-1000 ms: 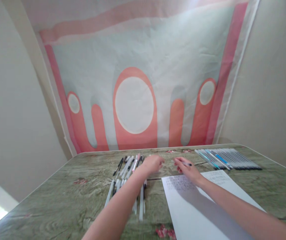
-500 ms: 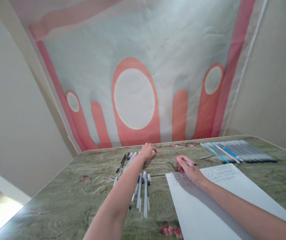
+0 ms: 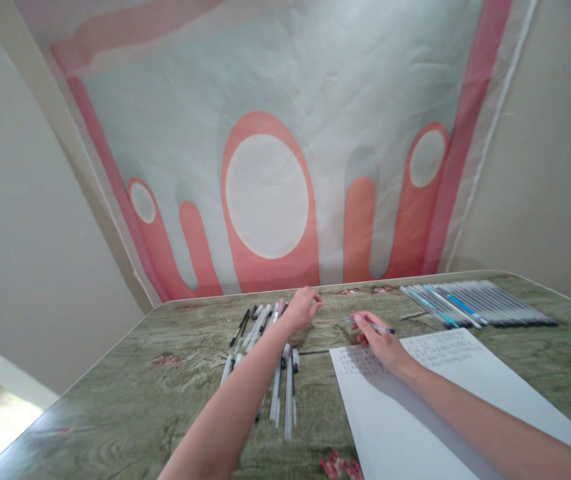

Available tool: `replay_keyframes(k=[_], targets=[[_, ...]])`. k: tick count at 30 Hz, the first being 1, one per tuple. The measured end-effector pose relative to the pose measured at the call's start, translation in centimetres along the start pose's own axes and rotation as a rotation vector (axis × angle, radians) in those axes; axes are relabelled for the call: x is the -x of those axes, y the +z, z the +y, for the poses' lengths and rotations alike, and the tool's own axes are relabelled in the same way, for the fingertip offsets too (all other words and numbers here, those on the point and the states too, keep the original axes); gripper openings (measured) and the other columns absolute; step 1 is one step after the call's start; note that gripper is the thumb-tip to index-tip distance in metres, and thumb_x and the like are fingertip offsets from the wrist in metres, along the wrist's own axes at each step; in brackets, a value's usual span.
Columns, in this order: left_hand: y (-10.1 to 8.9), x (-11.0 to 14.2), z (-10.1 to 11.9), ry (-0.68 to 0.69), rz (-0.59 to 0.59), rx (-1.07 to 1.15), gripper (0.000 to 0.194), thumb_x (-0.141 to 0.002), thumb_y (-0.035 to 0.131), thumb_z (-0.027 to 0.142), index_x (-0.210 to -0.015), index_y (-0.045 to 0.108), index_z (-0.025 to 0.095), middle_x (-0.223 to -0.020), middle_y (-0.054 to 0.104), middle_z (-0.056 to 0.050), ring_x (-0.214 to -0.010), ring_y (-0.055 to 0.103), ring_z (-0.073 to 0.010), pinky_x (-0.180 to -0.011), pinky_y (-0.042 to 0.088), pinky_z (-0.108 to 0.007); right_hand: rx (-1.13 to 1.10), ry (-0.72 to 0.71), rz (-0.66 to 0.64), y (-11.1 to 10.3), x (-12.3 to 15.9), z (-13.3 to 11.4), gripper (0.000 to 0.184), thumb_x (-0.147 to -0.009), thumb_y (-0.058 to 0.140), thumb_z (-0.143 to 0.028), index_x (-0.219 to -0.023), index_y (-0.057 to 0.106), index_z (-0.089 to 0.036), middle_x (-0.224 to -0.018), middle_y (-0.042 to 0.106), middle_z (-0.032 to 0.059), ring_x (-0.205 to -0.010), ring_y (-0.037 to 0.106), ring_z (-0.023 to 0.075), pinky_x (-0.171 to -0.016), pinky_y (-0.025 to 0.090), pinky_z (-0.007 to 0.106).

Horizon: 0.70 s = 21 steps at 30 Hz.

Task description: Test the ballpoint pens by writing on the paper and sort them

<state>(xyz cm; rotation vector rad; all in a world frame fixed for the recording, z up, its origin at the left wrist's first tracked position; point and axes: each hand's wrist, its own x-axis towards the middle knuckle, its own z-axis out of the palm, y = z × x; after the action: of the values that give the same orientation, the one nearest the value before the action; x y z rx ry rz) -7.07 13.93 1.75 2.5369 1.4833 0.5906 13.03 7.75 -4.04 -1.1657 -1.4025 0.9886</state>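
Observation:
My right hand [image 3: 372, 337] grips a pen [image 3: 382, 328] between thumb and fingers, with the dark end pointing right and the clear end to the left. It hovers at the top left of a white sheet of paper [image 3: 430, 400] that bears rows of handwriting. My left hand [image 3: 304, 307] is over the far middle of the table, fingers loosely bent and a little apart, with nothing visible in them. Beside its wrist lie several pens and caps [image 3: 258, 323]. More clear-barrelled pens [image 3: 289, 397] lie nearer, partly hidden by my left forearm.
A neat row of pens [image 3: 500, 303], mostly clear with a few blue ones, lies at the back right of the wood-patterned table [image 3: 130, 400]. Behind the table's far edge hangs a pink and grey printed backdrop [image 3: 265, 193].
My left hand has moved slightly right, and the white piece at its fingertips no longer shows. A pinkish piece is now visible by the wrist. My right hand stays nearly still with its pen.

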Motion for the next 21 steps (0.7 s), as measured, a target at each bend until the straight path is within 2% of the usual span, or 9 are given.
replay_keyframes(k=[2, 4, 6, 9, 12, 15, 21], targets=[[0.4, 1.5, 1.5, -0.062, 0.061, 0.305, 0.014, -0.080, 0.047, 0.027, -0.084, 0.056, 0.016, -0.086, 0.059, -0.005, -0.082, 0.052, -0.0161, -0.078, 0.041, -0.031, 0.011, -0.009, 0.003, 0.0, 0.1, -0.1, 0.040, -0.078, 0.042, -0.055, -0.088, 0.057, -0.019, -0.076, 0.063, 0.0030, -0.055, 0.054, 0.0138, -0.050, 0.043, 0.026], [1.1, 3.1, 2.9, -0.167, 0.019, 0.622, 0.015, -0.079, 0.050, 0.029, -0.077, 0.054, 0.015, -0.074, 0.059, -0.003, -0.069, 0.054, -0.0136, -0.067, 0.043, -0.027, 0.020, -0.028, 0.005, 0.0, 0.2, -0.4, 0.040, -0.079, 0.042, -0.054, -0.090, 0.057, -0.019, -0.076, 0.063, 0.0027, -0.054, 0.054, 0.0135, -0.050, 0.042, 0.025], [1.7, 4.6, 4.0, -0.300, 0.008, 0.942, 0.017, -0.076, 0.054, 0.031, -0.074, 0.052, 0.015, -0.071, 0.059, -0.002, -0.066, 0.055, -0.0122, -0.064, 0.044, -0.025, 0.040, -0.057, 0.009, 0.0, 0.5, -0.8, 0.040, -0.080, 0.041, -0.053, -0.092, 0.058, -0.019, -0.076, 0.063, 0.0026, -0.055, 0.053, 0.0134, -0.051, 0.042, 0.026], [2.1, 6.2, 5.0, -0.417, 0.019, 1.276, 0.024, -0.068, 0.064, 0.033, -0.074, 0.053, 0.013, -0.070, 0.059, -0.001, -0.064, 0.055, -0.0087, -0.064, 0.043, -0.021, 0.121, -0.134, 0.021, -0.1, 1.1, -1.5, 0.038, -0.082, 0.039, -0.050, -0.094, 0.059, -0.019, -0.073, 0.061, 0.0020, -0.057, 0.053, 0.0142, -0.055, 0.042, 0.026], [2.2, 6.8, 5.1, -0.466, 0.056, 1.458, 0.030, -0.061, 0.072, 0.033, -0.072, 0.053, 0.012, -0.069, 0.060, -0.001, -0.062, 0.054, -0.0062, -0.063, 0.041, -0.018, 0.217, -0.255, 0.013, 0.0, 1.7, -2.1, 0.034, -0.084, 0.039, -0.045, -0.096, 0.058, -0.019, -0.077, 0.062, 0.0032, -0.068, 0.055, 0.0169, -0.065, 0.043, 0.029], [2.3, 7.1, 4.9, -0.498, 0.077, 1.537, 0.033, -0.056, 0.076, 0.031, -0.072, 0.054, 0.011, -0.067, 0.060, 0.000, -0.060, 0.054, -0.0056, -0.061, 0.041, -0.018, 0.282, -0.384, -0.012, 0.2, 2.2, -2.5, 0.029, -0.085, 0.039, -0.040, -0.097, 0.057, -0.020, -0.087, 0.061, 0.0051, -0.081, 0.056, 0.0191, -0.074, 0.043, 0.031], [2.6, 7.5, 4.8, -0.538, 0.078, 1.655, 0.033, -0.054, 0.078, 0.024, -0.073, 0.054, 0.012, -0.065, 0.059, 0.001, -0.056, 0.054, -0.0052, -0.055, 0.041, -0.015, 0.361, -0.566, -0.060, 0.3, 3.0, -2.8, 0.026, -0.086, 0.039, -0.033, -0.103, 0.055, -0.021, -0.092, 0.058, 0.0073, -0.084, 0.056, 0.0190, -0.075, 0.045, 0.032]])
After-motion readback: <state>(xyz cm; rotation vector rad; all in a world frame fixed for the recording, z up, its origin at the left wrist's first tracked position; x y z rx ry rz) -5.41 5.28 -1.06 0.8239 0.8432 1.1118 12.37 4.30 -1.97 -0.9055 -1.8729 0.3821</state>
